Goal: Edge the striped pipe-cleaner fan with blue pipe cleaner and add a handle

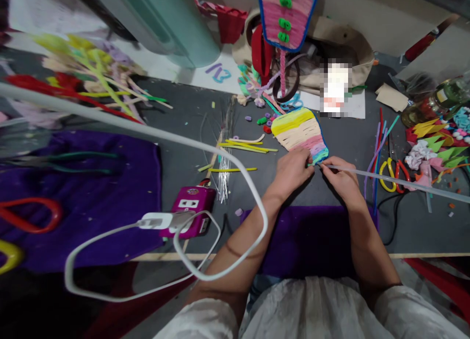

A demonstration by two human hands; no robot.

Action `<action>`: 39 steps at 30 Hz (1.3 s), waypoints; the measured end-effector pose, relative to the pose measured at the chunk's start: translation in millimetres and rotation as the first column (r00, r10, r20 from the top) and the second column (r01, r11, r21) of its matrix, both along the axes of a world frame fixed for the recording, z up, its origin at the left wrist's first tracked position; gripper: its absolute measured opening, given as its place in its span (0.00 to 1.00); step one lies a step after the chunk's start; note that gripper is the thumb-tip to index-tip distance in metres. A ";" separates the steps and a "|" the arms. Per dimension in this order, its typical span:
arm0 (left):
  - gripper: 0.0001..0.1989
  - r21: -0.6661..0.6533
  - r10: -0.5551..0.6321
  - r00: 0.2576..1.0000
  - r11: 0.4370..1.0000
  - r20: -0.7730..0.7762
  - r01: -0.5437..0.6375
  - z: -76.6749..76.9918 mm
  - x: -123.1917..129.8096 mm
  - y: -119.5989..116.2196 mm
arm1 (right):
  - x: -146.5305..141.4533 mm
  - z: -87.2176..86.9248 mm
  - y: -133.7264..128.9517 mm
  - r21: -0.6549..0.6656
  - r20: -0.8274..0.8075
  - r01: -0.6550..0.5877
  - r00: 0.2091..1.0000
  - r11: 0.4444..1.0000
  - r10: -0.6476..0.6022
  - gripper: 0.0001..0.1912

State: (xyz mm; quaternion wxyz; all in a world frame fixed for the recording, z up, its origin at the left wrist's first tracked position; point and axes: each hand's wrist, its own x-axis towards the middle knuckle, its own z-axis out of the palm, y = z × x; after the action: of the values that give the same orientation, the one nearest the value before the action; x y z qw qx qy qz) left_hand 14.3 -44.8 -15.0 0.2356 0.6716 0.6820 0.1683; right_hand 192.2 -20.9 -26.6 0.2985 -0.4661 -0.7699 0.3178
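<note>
A striped panel of fuzzy pipe cleaners (297, 126), yellow, cream, pink and turquoise with a blue edge, lies on the grey table. My left hand (295, 172) rests on its near end, fingers closed over the turquoise strip. Close beside it, my right hand (340, 177) has thumb and finger pinched together at the panel's near tip; what they grip is too small to see. A long translucent whitish stick (389, 176) runs from those fingertips off to the right. Beyond the panel lie small coiled pipe-cleaner pieces (262, 120).
A white cord (235, 155) loops over my left forearm to a purple power strip (200, 197). Scissors (389, 175) lie on the right, pliers (82, 157) on purple cloth at left. Silver wires (223, 182) and yellow pipe cleaners (242, 145) lie left of the panel.
</note>
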 end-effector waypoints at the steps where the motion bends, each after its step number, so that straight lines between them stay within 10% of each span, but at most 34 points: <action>1: 0.04 -0.002 0.002 1.000 1.000 0.001 -0.002 -0.2 0.1 0.2 | 0.2 -0.7 0.1 0.002 0.003 -0.001 1.000 1.000 0.001 0.10; 39: 0.03 -0.009 0.021 1.000 1.000 0.011 -0.021 -0.3 0.6 2.1 | 4.3 4.2 2.2 -0.013 -0.028 0.076 0.997 0.997 -0.077 0.09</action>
State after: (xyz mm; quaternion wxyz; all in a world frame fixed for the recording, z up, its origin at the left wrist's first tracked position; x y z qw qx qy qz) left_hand 14.9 -42.6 -15.4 0.2405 0.6623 0.6885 0.1715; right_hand 196.5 -18.7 -22.5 0.3187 -0.4924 -0.7451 0.3174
